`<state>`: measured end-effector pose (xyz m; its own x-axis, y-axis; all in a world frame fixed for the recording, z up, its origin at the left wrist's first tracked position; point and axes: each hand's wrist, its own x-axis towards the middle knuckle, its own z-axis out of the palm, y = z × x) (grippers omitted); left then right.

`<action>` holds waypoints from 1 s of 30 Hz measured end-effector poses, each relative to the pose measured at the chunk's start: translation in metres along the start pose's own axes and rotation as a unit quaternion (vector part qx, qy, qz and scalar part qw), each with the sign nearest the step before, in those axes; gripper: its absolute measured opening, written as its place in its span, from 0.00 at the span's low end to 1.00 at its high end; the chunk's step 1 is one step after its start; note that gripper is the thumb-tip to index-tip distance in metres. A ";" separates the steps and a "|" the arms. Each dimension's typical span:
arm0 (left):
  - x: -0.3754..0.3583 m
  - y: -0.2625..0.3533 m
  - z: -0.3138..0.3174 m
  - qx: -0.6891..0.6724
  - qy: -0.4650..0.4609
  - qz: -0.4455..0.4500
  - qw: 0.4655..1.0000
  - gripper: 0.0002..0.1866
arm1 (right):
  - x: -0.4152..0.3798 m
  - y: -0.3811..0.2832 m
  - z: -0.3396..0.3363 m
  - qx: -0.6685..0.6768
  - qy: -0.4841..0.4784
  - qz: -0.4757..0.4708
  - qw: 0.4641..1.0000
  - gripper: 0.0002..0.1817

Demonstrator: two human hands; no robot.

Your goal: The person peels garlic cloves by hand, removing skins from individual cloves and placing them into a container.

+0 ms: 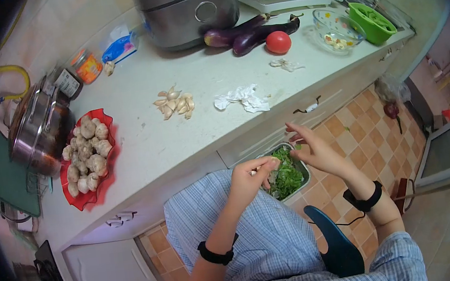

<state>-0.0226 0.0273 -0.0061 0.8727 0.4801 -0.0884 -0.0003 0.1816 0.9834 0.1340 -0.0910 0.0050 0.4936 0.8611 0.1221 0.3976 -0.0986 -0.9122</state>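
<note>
My left hand (253, 175) is closed in a pinch around a small pale garlic clove (276, 162), mostly hidden by the fingers. My right hand (318, 152) is held a little to the right, its fingers apart and nothing in them. Both hands are over a bin (307, 178) filled with green leaf scraps (287, 178). On the counter (149, 154) lies a pile of unpeeled garlic cloves (174, 102). Farther right, a clear glass bowl (326, 18) holds several peeled pale cloves (337, 42).
A red dish (112, 148) of garlic bulbs stands left by a steel pot (40, 128). Crumpled tissue (242, 99) lies near the counter edge. Behind are a rice cooker (188, 14), eggplants (252, 36), a tomato (279, 42) and a green basket (385, 33).
</note>
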 end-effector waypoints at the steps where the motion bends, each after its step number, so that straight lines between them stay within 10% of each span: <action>1: 0.001 0.001 0.000 -0.001 0.004 0.005 1.000 0.11 | 0.000 -0.006 0.002 0.052 0.032 -0.075 0.995 0.17; 19: -0.032 0.055 -0.050 -0.172 0.084 0.021 0.981 0.15 | 0.060 -0.111 0.058 0.011 -0.192 -0.123 0.974 0.10; 28: -0.058 0.061 -0.086 -0.123 0.156 0.052 0.979 0.15 | 0.125 -0.121 0.089 -0.024 -0.064 -0.222 0.973 0.08; 30: -0.065 0.060 -0.088 -0.113 0.152 0.059 0.980 0.15 | 0.144 -0.125 0.095 0.086 -0.099 -0.097 0.987 0.11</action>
<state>-0.1220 0.0827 0.0442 0.6748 0.7362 -0.0523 -0.2303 0.2774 0.9327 0.0820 0.0927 0.0995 0.2527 0.9378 0.2381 0.3249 0.1495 -0.9339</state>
